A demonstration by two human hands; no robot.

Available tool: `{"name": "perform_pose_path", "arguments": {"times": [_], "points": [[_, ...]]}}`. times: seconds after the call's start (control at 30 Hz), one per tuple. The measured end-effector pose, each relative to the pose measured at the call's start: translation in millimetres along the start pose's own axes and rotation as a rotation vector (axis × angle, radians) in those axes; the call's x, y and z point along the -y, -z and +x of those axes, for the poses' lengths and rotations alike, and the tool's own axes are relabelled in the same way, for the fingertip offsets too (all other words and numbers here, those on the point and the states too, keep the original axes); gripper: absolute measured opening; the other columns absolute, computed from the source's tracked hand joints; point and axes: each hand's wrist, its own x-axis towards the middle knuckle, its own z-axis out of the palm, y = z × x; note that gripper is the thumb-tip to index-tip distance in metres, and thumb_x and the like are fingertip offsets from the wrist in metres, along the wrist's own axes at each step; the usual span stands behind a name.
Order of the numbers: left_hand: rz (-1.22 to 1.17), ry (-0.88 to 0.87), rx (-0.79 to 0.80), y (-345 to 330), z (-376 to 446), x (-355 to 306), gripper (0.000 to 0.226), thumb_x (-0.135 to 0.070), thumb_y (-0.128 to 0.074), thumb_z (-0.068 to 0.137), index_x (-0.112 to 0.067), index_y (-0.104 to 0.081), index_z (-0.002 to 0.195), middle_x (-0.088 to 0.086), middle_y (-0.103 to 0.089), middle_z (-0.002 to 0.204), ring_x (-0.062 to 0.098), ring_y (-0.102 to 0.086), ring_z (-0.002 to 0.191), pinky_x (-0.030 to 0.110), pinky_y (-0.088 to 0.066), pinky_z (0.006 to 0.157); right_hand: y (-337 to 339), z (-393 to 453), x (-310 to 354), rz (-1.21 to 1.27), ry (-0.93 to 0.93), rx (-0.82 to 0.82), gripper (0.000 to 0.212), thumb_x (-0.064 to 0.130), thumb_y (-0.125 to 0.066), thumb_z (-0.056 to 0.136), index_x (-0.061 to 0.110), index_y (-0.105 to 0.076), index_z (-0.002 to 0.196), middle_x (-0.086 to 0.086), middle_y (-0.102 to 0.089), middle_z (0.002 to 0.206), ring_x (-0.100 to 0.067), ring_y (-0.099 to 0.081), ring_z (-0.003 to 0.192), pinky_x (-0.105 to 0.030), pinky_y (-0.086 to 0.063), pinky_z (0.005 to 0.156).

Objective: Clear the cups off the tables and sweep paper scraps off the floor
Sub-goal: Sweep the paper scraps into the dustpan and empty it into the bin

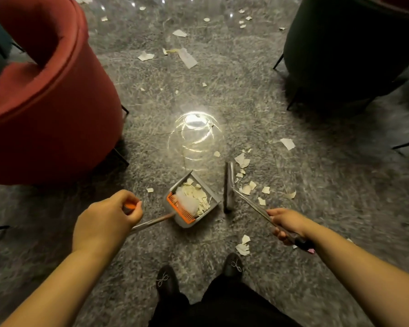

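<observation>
I see the broom (229, 187) with its head on the floor (316, 208), the head's long axis running away from me, nearly straight up the picture. Its thin metal handle slants back and to the right into my right hand (287, 226), whose fingers are curled round the shaft just above the dark grip.

The grey dustpan (194, 199) sits just left of the broom head, close beside it; I cannot tell if they touch. Its open mouth points up and left, away from me, and its orange comb edge lies at the near end. Inside it lies a heap of paper scraps (198, 193) and 1 whitish crumpled wad. Its handle runs back and left to my left hand (106, 218), which is wrapped round the orange grip.

More scraps lie loose on the floor just right of the broom head, others near my 2 shoes (165, 279), and many farther off between the red armchair (50, 102) and the dark armchair (352, 48).
</observation>
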Motion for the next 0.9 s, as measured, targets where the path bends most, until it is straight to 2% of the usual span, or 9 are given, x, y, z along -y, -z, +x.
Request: {"name": "perform_pose_path", "arguments": {"times": [0.1, 0.2, 0.4, 0.47, 0.53, 0.6, 0.67, 0.73, 0.9], "points": [[0.011, -0.008, 0.001, -5.9, 4.2, -25.1, 0.007, -0.04, -0.073, 0.081, -0.036, -0.067, 0.08, -0.014, -0.056, 0.06, 0.019, -0.055, 0.059, 0.027, -0.036, 0.051, 20.6, -7.2, -0.5, -0.037, 0.049, 0.035, 0.04, 0.008, -0.031, 0.103, 0.019, -0.038, 0.14, -0.008, -0.043, 0.055, -0.01, -0.036, 0.028, -0.013, -0.029, 0.034], [0.002, 0.015, -0.012, -3.2, 5.4, -40.9, 0.008, -0.042, -0.072, 0.082, -0.037, -0.067, 0.08, -0.012, -0.06, 0.061, 0.017, -0.053, 0.057, 0.027, -0.035, 0.05, 34.7, -11.2, 4.0, -0.056, 0.078, 0.058, 0.034, 0.01, -0.036, 0.102, 0.02, -0.043, 0.134, -0.008, -0.043, 0.055, -0.011, -0.037, 0.03, -0.014, -0.029, 0.035], [-0.03, 0.093, -0.078, 19.0, 0.1, -25.4, 0.015, -0.043, -0.071, 0.083, -0.043, -0.06, 0.073, -0.021, -0.057, 0.058, 0.006, -0.05, 0.054, 0.024, -0.035, 0.048, 22.5, -13.6, 28.8, -0.088, 0.114, 0.119, 0.029, 0.01, -0.035, 0.102, 0.022, -0.045, 0.127, -0.007, -0.042, 0.056, -0.011, -0.037, 0.031, -0.014, -0.029, 0.038], [-0.027, 0.117, -0.119, 28.8, -1.2, -8.4, 0.022, -0.042, -0.073, 0.082, -0.046, -0.056, 0.069, -0.021, -0.056, 0.056, 0.005, -0.049, 0.052, 0.023, -0.036, 0.046, 7.7, -16.5, 38.9, -0.1, 0.124, 0.139, 0.028, 0.01, -0.035, 0.102, 0.022, -0.046, 0.124, -0.006, -0.042, 0.054, -0.01, -0.036, 0.031, -0.014, -0.029, 0.037], [-0.012, 0.149, -0.156, 38.2, -1.1, 11.7, 0.028, -0.04, -0.075, 0.08, -0.049, -0.053, 0.066, -0.02, -0.055, 0.054, 0.011, -0.051, 0.05, 0.025, -0.038, 0.046, -11.3, -19.7, 49.8, -0.126, 0.139, 0.167, 0.027, 0.01, -0.034, 0.102, 0.023, -0.047, 0.121, -0.006, -0.041, 0.056, -0.01, -0.037, 0.031, -0.013, -0.029, 0.036], [-0.009, 0.187, -0.176, 47.4, 0.1, 34.4, 0.027, -0.04, -0.076, 0.079, -0.048, -0.054, 0.066, -0.017, -0.057, 0.056, 0.018, -0.056, 0.054, 0.029, -0.045, 0.048, -32.6, -20.4, 60.8, -0.146, 0.147, 0.184, 0.026, 0.009, -0.035, 0.102, 0.022, -0.046, 0.122, -0.008, -0.042, 0.059, -0.009, -0.039, 0.03, -0.013, -0.029, 0.035], [-0.022, 0.216, -0.174, 57.6, 2.9, 57.3, 0.019, -0.043, -0.074, 0.08, -0.05, -0.057, 0.075, -0.015, -0.06, 0.058, 0.018, -0.058, 0.057, 0.033, -0.049, 0.051, -57.3, -19.2, 71.3, -0.163, 0.14, 0.211, 0.026, 0.009, -0.035, 0.102, 0.023, -0.046, 0.121, -0.008, -0.043, 0.059, -0.01, -0.039, 0.031, -0.013, -0.029, 0.035], [-0.025, 0.23, -0.178, 68.9, 7.1, 80.1, 0.017, -0.046, -0.073, 0.08, -0.052, -0.056, 0.081, -0.019, -0.059, 0.057, 0.012, -0.055, 0.055, 0.03, -0.047, 0.049, -87.0, -17.0, 80.3, -0.192, 0.13, 0.243, 0.027, 0.009, -0.034, 0.102, 0.025, -0.046, 0.121, -0.006, -0.044, 0.053, -0.01, -0.037, 0.032, -0.013, -0.028, 0.037], [0.038, 0.279, -0.166, 94.2, 23.6, 140.5, 0.027, -0.041, -0.077, 0.077, -0.047, -0.054, 0.067, -0.021, -0.052, 0.05, 0.004, -0.045, 0.047, 0.021, -0.035, 0.042, -164.5, -7.7, 102.7, -0.252, 0.099, 0.29, 0.033, 0.01, -0.035, 0.102, 0.023, -0.045, 0.13, -0.004, -0.044, 0.05, -0.012, -0.037, 0.033, -0.014, -0.028, 0.038]]}}
